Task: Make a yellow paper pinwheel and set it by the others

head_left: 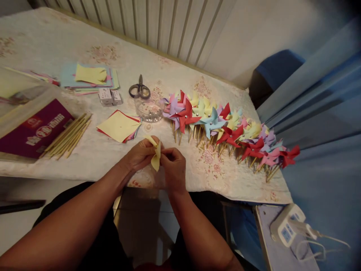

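Note:
A folded yellow paper pinwheel (156, 158) is held between both hands above the table's front edge. My left hand (140, 153) is closed on its left side, with the folded paper sticking out past the fingers. From the right, my right hand (174, 165) pinches at the paper's middle; its fingertips and anything small between them are hard to make out. Just beyond the hands lies a stack of square paper sheets (120, 126), yellow on top. A clear dish (150, 111) with small shiny pins stands behind the hands, next to black-handled scissors (140, 89).
Finished pinwheels on sticks (211, 122) lie in a long row at the right. Bare sticks (69, 137) rest against a purple-labelled box (36, 130) at the left. Small white boxes (105, 97) and coloured paper (67, 75) lie behind. A power strip (287, 226) is at lower right.

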Demonstrator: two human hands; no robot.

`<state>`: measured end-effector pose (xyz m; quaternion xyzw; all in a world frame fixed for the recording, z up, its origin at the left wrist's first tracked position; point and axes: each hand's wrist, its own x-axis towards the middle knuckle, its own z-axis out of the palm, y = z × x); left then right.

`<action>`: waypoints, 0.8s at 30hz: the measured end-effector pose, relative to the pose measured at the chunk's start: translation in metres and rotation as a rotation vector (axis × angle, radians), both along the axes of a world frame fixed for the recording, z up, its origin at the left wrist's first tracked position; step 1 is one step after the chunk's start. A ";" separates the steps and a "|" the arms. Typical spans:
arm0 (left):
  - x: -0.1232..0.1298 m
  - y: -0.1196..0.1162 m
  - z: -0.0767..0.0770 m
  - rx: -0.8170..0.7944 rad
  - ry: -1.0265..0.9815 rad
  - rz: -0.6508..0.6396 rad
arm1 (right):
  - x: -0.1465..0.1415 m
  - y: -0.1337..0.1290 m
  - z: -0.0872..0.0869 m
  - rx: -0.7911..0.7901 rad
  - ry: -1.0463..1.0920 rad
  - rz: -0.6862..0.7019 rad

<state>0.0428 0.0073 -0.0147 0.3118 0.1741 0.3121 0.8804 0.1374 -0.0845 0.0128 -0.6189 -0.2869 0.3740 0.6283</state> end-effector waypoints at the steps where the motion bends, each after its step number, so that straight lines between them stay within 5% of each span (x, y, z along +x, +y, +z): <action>1: 0.000 0.000 0.000 -0.002 0.002 -0.006 | 0.000 0.000 0.000 0.000 0.006 -0.002; 24: 0.007 0.000 -0.011 0.091 0.162 -0.067 | 0.021 -0.003 -0.021 -0.067 0.111 0.038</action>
